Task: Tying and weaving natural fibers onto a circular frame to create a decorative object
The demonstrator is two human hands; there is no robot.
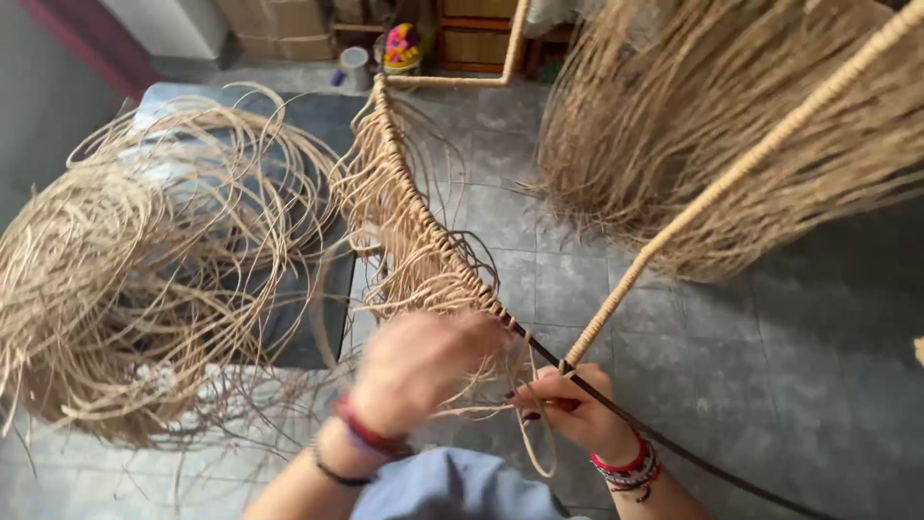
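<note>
Right hand (577,409) pinches the dark frame rod (674,445) steady; the blurred left hand (419,371) draws a rattan strand (539,453), its fingers' grip unclear.

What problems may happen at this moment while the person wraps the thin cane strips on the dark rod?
1. The left hand is blurred from fast motion, so the loose strip near the right hand may twist or go slack.
2. Hanging strip ends along the dark rod may catch the fingers.
3. The big coil of cane lies close by and may tangle with the working strip.
</note>
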